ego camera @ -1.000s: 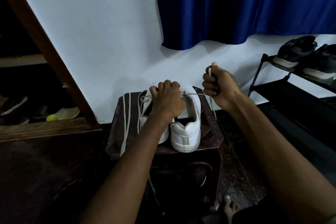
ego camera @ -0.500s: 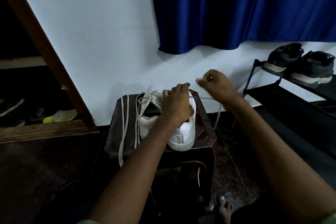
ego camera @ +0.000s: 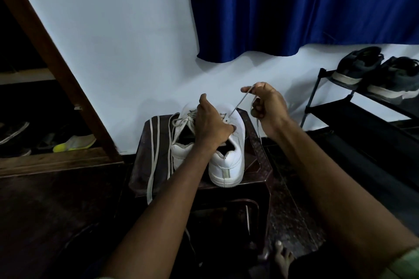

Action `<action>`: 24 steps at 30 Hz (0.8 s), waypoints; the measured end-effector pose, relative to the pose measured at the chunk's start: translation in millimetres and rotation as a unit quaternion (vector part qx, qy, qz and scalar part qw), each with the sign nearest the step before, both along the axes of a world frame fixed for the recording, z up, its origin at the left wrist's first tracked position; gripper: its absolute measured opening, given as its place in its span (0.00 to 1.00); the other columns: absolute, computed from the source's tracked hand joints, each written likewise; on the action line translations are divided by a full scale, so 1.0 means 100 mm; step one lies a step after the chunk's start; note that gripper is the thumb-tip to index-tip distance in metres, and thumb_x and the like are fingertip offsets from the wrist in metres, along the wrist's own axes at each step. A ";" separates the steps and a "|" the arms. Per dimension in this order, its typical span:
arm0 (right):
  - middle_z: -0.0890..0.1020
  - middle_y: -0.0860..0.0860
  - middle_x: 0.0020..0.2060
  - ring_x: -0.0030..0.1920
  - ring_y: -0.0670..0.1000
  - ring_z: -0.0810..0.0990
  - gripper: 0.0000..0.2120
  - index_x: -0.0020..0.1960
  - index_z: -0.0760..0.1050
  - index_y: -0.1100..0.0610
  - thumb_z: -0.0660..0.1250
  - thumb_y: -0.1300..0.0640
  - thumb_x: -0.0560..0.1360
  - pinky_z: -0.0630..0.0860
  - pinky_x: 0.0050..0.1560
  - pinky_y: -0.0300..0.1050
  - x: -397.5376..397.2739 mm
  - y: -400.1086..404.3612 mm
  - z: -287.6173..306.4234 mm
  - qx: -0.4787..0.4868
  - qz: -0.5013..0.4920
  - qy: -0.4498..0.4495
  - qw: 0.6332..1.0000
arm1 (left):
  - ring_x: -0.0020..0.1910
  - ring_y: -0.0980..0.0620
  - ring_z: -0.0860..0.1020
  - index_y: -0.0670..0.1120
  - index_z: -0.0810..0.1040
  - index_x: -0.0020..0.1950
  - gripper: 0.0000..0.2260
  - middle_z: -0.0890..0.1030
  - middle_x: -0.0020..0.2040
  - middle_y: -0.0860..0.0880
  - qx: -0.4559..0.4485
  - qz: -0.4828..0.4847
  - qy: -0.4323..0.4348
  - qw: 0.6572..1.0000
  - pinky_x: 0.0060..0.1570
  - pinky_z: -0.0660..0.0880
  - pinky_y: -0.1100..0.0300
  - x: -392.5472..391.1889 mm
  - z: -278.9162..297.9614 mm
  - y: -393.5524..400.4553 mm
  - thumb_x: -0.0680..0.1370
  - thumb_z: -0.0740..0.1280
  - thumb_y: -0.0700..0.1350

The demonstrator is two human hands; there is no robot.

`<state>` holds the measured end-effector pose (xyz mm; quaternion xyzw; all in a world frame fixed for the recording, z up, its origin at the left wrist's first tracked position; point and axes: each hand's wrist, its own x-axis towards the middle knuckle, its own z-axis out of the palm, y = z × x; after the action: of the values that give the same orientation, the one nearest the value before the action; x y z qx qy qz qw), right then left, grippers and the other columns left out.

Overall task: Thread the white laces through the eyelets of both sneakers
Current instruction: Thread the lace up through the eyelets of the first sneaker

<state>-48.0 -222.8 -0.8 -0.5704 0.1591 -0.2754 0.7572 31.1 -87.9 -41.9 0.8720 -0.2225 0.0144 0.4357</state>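
On the dark stool (ego camera: 254, 165), near centre: two white sneakers side by side, heels toward me.
Right sneaker (ego camera: 229, 161): heel near, toe far; my left hand (ego camera: 209, 123) rests over its tongue, fingers curled on the upper by the eyelets.
Left sneaker (ego camera: 181, 140): partly laced, partly hidden behind my left forearm.
Lace (ego camera: 238, 105): taut, rising from the right sneaker's eyelet up to my right hand (ego camera: 267, 103), which pinches it between thumb and fingers.
Loose lace (ego camera: 153, 156): draped over the stool's left edge.
Far right: black shoe rack (ego camera: 340, 108) bearing dark shoes (ego camera: 376, 72).
Far wall: blue curtain (ego camera: 294, 7).
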 end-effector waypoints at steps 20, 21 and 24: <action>0.59 0.47 0.28 0.31 0.48 0.51 0.14 0.38 0.67 0.52 0.63 0.52 0.82 0.60 0.30 0.39 -0.18 -0.08 0.46 0.114 0.143 -0.082 0.980 | 0.31 0.54 0.78 0.48 0.87 0.45 0.13 0.79 0.29 0.53 -0.023 -0.334 0.069 0.940 0.42 0.76 0.56 -0.34 0.48 -0.04 0.84 0.66 0.49; 0.60 0.47 0.29 0.31 0.48 0.53 0.15 0.38 0.66 0.51 0.62 0.53 0.83 0.63 0.33 0.41 -0.19 -0.15 0.43 0.044 0.095 -0.031 0.994 | 0.30 0.54 0.75 0.48 0.86 0.46 0.15 0.76 0.30 0.53 -0.056 -0.315 0.074 0.945 0.41 0.74 0.56 -0.30 0.49 -0.02 0.85 0.64 0.50; 0.66 0.46 0.26 0.28 0.46 0.60 0.15 0.38 0.69 0.52 0.58 0.57 0.84 0.61 0.32 0.41 -0.24 -0.18 0.26 -0.112 0.008 0.099 0.989 | 0.35 0.54 0.74 0.48 0.80 0.44 0.16 0.75 0.35 0.52 -0.148 -0.253 0.050 0.955 0.43 0.73 0.57 -0.15 0.54 0.07 0.88 0.58 0.49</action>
<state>-71.5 -240.5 25.7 -0.6775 0.1971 -0.2272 0.6712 16.5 -81.4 11.8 0.7125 -0.4091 -0.1075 0.5599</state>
